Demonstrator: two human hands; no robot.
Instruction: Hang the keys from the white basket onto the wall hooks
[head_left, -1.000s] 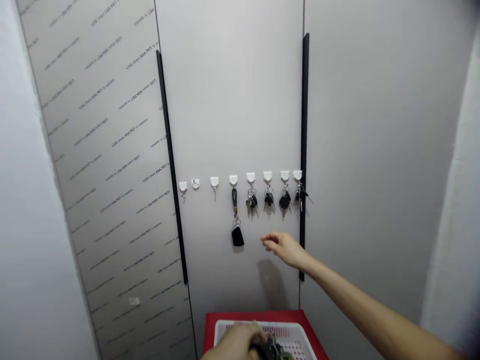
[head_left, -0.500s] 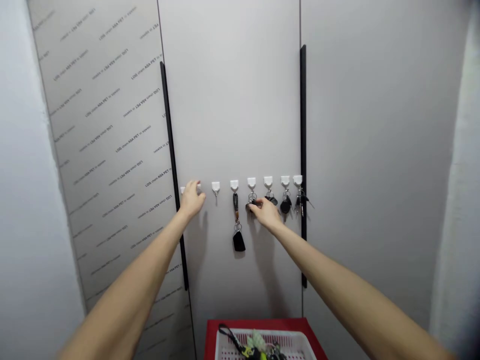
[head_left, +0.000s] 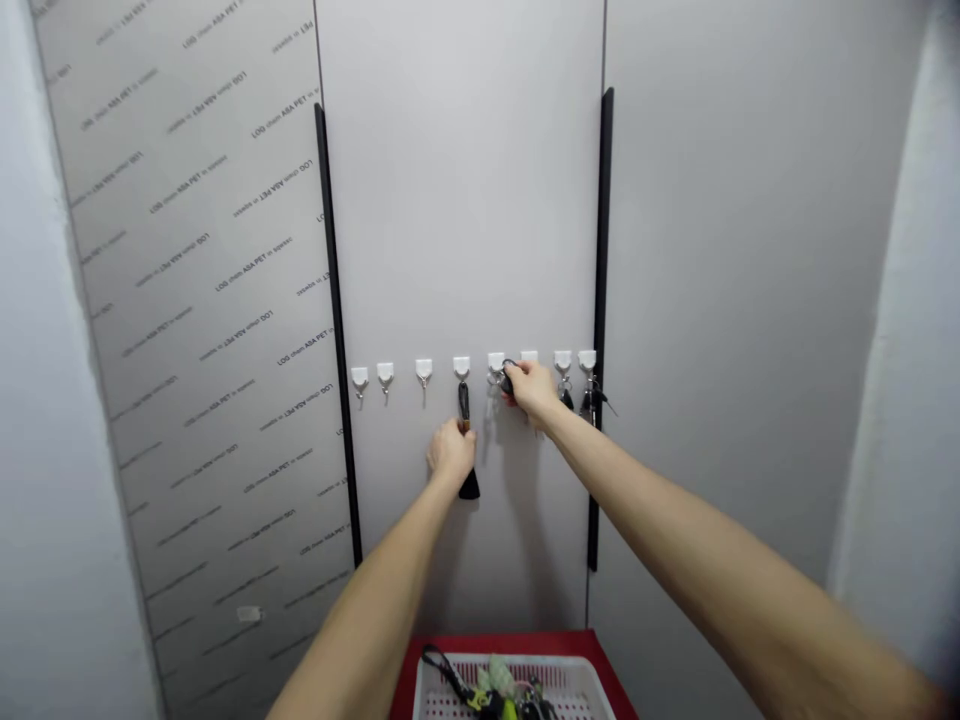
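- The bunch of keys [head_left: 509, 376] is just right of centre in the frame, below the fifth hook from the left; a black, rounded key head shows, with a thin silver ring beside it. The rest is covered, and whether the ring hangs from the hook is hard to tell.
- The right hand [head_left: 531, 390] has its grip pinched on the dark key head, thumb and fingers together.
- Slightly left of it hangs a black strap [head_left: 463, 402], narrow and looped, with a brown piece at its lower end.
- Below the strap, near the middle of the frame, is a flat black fob [head_left: 469, 488], wider toward the bottom, its upper part hidden by the hand.
- The left hand [head_left: 451, 450] has its grip closed around the lower end of the strap, fingertips at the brown piece.
- Eight white hooks [head_left: 424, 369] run in a row across the middle of the frame; the two at the right end carry dark-headed keys [head_left: 589, 397], partly covered by the right arm.
- At the bottom centre, a white basket [head_left: 559, 659] with slotted walls and a perforated base holds a tangled heap: a black wrist loop [head_left: 447, 672], a pale green piece [head_left: 500, 676], yellow bits and dark, blurred keys.
- The basket sits on a red counter [head_left: 525, 643].
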